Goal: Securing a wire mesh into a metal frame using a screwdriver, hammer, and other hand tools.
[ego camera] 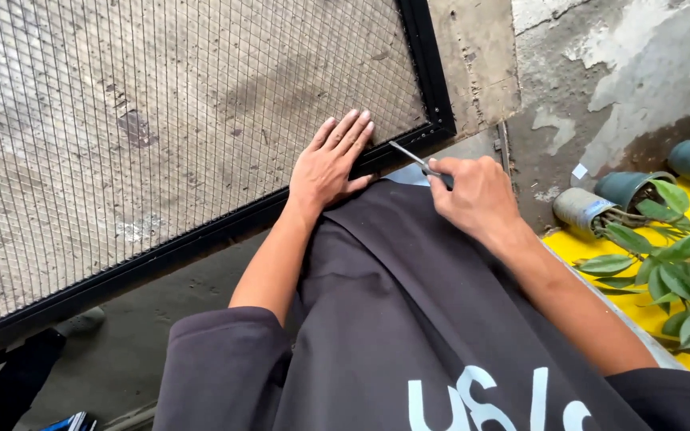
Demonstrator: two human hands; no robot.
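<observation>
**Screwdriver tip at the mesh frame's lower rail**

The screwdriver (418,161) sits in the right hand (477,195), whose fingers are closed around its handle so that only the thin metal shaft shows, angled up and left with its tip at the edge of the black frame (201,231). It looks light and rigid; the handle is the place to hold it, since the bare shaft would likely slip and twist.

The left hand (331,164) lies flat with fingers spread, palm on the frame's lower rail and fingertips on the wire mesh (161,112), clamped on nothing. The frame reads as stiff metal, probably best held by its rails; the fine mesh would likely flex under pressure.

The panel stands against a worn concrete wall (600,72). To the right, tipped plant pots (592,209) and green leaves (680,263) lie on a yellow surface (656,315).
</observation>
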